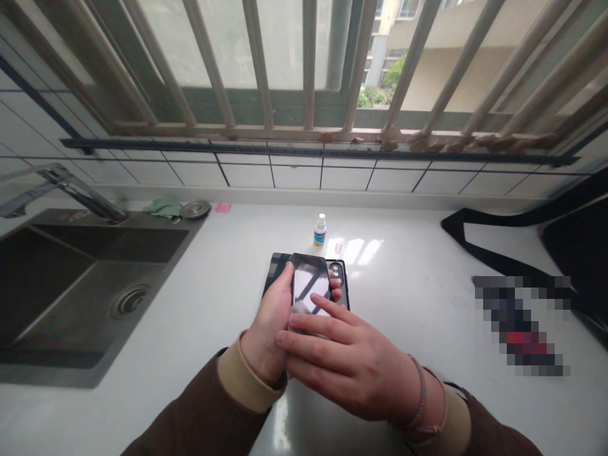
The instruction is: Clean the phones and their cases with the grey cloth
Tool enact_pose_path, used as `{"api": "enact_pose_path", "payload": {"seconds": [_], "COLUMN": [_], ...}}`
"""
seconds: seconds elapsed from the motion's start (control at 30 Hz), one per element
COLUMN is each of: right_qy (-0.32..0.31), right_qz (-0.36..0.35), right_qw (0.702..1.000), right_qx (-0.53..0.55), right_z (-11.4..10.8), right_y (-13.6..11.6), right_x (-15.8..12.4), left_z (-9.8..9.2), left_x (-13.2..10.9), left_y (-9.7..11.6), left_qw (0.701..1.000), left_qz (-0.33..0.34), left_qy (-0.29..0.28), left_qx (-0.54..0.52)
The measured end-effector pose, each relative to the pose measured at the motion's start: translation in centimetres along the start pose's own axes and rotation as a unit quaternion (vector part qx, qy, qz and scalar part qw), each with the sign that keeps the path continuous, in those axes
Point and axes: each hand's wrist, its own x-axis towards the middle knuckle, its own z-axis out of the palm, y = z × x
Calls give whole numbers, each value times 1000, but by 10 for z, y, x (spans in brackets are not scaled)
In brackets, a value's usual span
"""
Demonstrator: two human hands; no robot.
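My left hand (pixel 268 323) grips a black smartphone (pixel 311 285) from below, its fingertips showing past the far edge and the glossy screen facing up. My right hand (pixel 342 361) lies across the lower part of that screen with its fingers spread. A small grey patch (pixel 299 308) shows beneath those fingers, but I cannot tell what it is. Under the held phone, a dark phone or case (pixel 336 273) with a camera module lies flat on the counter. Just beyond stands a small bottle (pixel 320 230) with a white cap and blue label.
A steel sink (pixel 85 297) with a drain and a faucet (pixel 80 193) lies left of the white countertop (pixel 403 304). A green cloth (pixel 164 208) and round strainer (pixel 194 209) sit behind it. A black strap (pixel 494 253) and pixelated object (pixel 517 323) lie right.
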Motion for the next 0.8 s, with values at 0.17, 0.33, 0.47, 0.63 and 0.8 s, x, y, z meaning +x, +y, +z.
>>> {"api": "enact_pose_path", "payload": {"seconds": [0.17,0.33,0.47,0.63,0.8], "right_qy": [-9,4,16,12,17], "right_qz": [6,29,35,40,98], "right_qw": [1000,999,999,999,995], "right_qx": [1,23,9,-17,4], "right_z": [-3,-6,-11,-18,-21], "right_y": [1,4,11,22,29], "right_x": [2,0,-2,-7,-17], "left_z": [-6,-13,-18,-20,-17], "left_x": [0,4,7,6,5], "left_y": [1,5,12,19,23], "left_qw": [998,993,985,979,970], "left_qz": [29,70,126,166,222], "left_qy": [-42,-81,-112,-115,-80], "left_qx": [-32,-41,-25,-31,-63]}}
